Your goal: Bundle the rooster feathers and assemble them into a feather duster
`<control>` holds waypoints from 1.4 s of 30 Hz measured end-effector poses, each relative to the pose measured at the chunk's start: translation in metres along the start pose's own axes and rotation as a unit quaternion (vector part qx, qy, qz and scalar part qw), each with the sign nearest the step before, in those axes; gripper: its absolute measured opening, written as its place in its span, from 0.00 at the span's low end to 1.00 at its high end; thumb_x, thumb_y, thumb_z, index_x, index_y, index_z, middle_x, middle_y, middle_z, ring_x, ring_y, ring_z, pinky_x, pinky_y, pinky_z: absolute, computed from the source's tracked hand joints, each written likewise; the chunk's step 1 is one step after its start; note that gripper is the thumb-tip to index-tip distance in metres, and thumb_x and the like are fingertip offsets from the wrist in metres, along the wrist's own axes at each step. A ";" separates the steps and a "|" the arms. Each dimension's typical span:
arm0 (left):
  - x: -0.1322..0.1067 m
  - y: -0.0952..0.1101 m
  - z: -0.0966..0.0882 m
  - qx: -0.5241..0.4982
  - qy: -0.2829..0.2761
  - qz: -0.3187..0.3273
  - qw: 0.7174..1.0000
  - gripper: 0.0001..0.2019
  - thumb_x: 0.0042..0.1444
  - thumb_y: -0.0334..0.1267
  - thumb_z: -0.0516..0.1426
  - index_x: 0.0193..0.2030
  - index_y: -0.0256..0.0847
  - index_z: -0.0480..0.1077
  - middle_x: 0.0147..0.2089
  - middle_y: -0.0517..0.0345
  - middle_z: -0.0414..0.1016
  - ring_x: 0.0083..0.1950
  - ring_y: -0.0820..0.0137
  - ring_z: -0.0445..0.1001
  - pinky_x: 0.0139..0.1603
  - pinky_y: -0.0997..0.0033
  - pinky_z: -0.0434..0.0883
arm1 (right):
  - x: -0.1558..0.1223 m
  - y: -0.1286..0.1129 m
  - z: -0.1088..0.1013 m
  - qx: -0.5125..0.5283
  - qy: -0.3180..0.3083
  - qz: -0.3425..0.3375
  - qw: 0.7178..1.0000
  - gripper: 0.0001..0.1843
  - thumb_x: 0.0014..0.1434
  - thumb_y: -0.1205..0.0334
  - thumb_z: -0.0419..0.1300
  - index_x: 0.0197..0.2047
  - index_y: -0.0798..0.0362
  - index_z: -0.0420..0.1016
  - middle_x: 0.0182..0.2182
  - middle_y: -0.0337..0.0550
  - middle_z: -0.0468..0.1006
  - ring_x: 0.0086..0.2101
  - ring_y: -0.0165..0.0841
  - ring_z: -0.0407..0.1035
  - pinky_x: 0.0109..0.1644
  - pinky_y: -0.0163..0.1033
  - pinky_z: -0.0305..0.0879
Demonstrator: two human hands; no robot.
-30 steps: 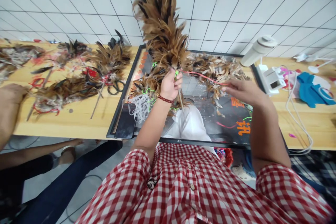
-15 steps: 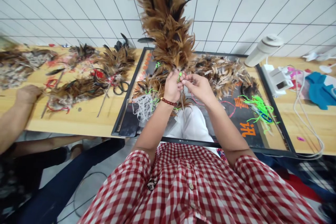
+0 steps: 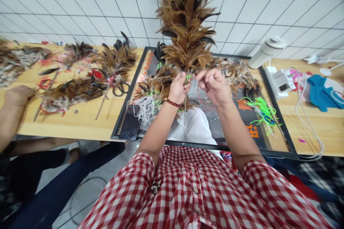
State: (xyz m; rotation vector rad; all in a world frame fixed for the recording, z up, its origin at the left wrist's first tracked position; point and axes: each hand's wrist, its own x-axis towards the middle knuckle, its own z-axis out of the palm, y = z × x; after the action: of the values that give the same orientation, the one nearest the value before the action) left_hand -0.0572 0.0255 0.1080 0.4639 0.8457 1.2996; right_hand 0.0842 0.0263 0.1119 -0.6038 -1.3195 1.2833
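Note:
My left hand [image 3: 177,88] is closed around the thin stick of a brown feather duster [image 3: 186,39], just below its feathers. The duster stands upright, its top running out of view. A bit of bright green string [image 3: 188,77] shows at the stick beside my left thumb. To the right of the stick, my right hand [image 3: 215,85] has its fingers curled, thumb and forefinger pinched together. A thin red thread [image 3: 199,96] hangs in a loop from those fingertips. The exact pinch point is blurred. Loose brown feathers [image 3: 163,82] lie on the framed board below.
The dark board's black frame [image 3: 126,100] holds white strings [image 3: 145,111], a phone [image 3: 129,123] and green strings [image 3: 262,109]. A white bottle [image 3: 266,53] and a power strip [image 3: 279,82] stand right. Leftward lie more dusters [image 3: 73,93], scissors [image 3: 120,88] and another person's hand [image 3: 18,94].
My right hand has moved right, away from the stick and my left hand, its fingers curling more. The duster has swung slightly right and stands straighter. The view has shifted a little.

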 end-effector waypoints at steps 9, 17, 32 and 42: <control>0.004 -0.004 0.003 0.014 0.043 0.020 0.999 0.18 0.70 0.46 0.58 0.33 0.41 0.58 0.24 0.69 0.60 0.19 0.84 0.50 0.19 0.84 0.45 | -0.043 -0.015 -0.032 0.005 0.072 0.036 0.997 0.26 0.49 0.42 0.77 0.24 0.51 0.69 0.17 0.30 0.60 0.19 0.23 0.50 0.25 0.33 0.46; 0.007 0.034 -0.004 -0.050 0.017 0.012 0.999 0.16 0.74 0.39 0.53 0.32 0.41 0.59 0.23 0.67 0.58 0.19 0.84 0.47 0.18 0.81 0.44 | -0.085 -0.073 -0.083 -0.398 -0.197 0.092 0.891 0.16 0.55 0.45 0.75 0.43 0.44 0.87 0.56 0.48 0.82 0.58 0.47 0.75 0.64 0.56 0.69; -0.004 0.009 0.002 -0.015 -0.058 -0.088 0.994 0.19 0.66 0.46 0.63 0.30 0.38 0.62 0.24 0.70 0.57 0.16 0.88 0.47 0.14 0.87 0.44 | -0.009 -0.001 -0.030 -0.147 0.100 0.069 0.982 0.27 0.47 0.35 0.73 0.27 0.52 0.78 0.17 0.31 0.60 0.21 0.25 0.47 0.25 0.35 0.42; 0.003 0.006 -0.005 -0.030 -0.095 -0.110 0.989 0.24 0.69 0.56 0.56 0.30 0.37 0.66 0.23 0.66 0.60 0.16 0.85 0.50 0.13 0.87 0.46 | -0.002 -0.006 -0.041 -0.123 0.138 0.054 0.981 0.25 0.45 0.37 0.74 0.27 0.51 0.77 0.16 0.30 0.57 0.19 0.23 0.43 0.23 0.35 0.36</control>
State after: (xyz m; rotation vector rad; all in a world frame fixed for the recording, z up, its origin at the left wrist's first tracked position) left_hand -0.0647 0.0294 0.1083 0.4270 0.6770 1.0571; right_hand 0.1243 0.0360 0.1071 -1.0012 -1.2339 1.0838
